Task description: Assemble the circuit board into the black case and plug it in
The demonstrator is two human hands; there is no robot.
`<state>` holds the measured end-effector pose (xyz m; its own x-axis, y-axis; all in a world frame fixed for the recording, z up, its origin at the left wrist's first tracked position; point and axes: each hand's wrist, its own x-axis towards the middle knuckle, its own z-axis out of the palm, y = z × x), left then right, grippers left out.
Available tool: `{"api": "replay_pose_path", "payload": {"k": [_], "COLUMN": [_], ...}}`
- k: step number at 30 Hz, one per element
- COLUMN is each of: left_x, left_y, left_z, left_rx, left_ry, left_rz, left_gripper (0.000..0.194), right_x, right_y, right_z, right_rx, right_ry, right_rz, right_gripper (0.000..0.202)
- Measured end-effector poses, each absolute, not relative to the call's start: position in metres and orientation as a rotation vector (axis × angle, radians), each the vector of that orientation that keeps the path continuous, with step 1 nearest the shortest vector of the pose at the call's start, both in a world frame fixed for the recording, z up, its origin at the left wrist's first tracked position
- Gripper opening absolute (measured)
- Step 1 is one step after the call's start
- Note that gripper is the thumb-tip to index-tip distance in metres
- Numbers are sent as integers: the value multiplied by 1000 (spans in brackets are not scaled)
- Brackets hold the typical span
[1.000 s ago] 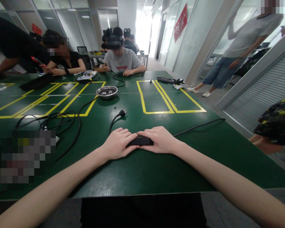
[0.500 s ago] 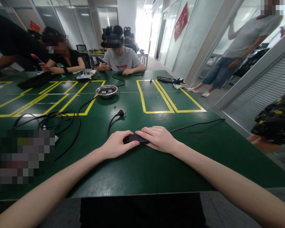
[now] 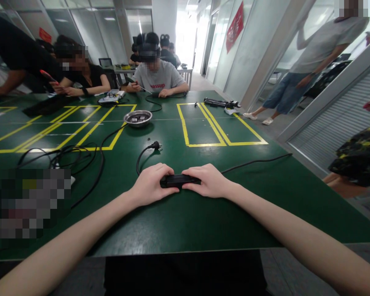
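A black oblong block, like a power adapter, lies across the green table near its front. My left hand grips its left end between thumb and fingers. Its right end is held by my right hand, with the thumb on the near side and the fingers on the far side. From the left end a short black cable curves up to a plug beyond my left hand. A thin black cord runs from behind my right hand toward the right.
A metal bowl with small metal parts stands farther back. Coiled black cables lie at the left. A black tripod-like object rests at the far right. People sit across the green table; another person stands at right.
My right fingers have drawn back from the top of the block to its right end, so more of it shows. The plug and its cable have shifted slightly left.
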<state>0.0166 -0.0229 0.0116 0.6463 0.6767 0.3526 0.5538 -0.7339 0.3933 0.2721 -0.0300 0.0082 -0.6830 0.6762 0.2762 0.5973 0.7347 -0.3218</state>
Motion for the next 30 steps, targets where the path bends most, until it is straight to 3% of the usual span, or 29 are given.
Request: {"api": "replay_pose_path", "payload": {"k": [5,15,21,24,30], "left_x": [15,14,15,15,12], "left_y": [-22,-21,-20,-20,-21], "left_z": [11,7,6,6,10], "left_rx": [2636,2656,2632,2616,2646], "left_ry": [934,909,925,911,949], "left_rz": [696,749,773,882,1142], "left_gripper": [25,25,28,32,37], "right_x": [272,270,271,274,306], "right_y": [-28,-28,-28,-28,1], "right_z": [3,0,2,1,1], "right_rx": [-945,-943,-835,-871,-1227], "right_ry": [-2564,-2552,-2655,-2698,-2148], "right_rz": [190,72,56,23,97], "right_gripper": [31,34,55,51,49]}}
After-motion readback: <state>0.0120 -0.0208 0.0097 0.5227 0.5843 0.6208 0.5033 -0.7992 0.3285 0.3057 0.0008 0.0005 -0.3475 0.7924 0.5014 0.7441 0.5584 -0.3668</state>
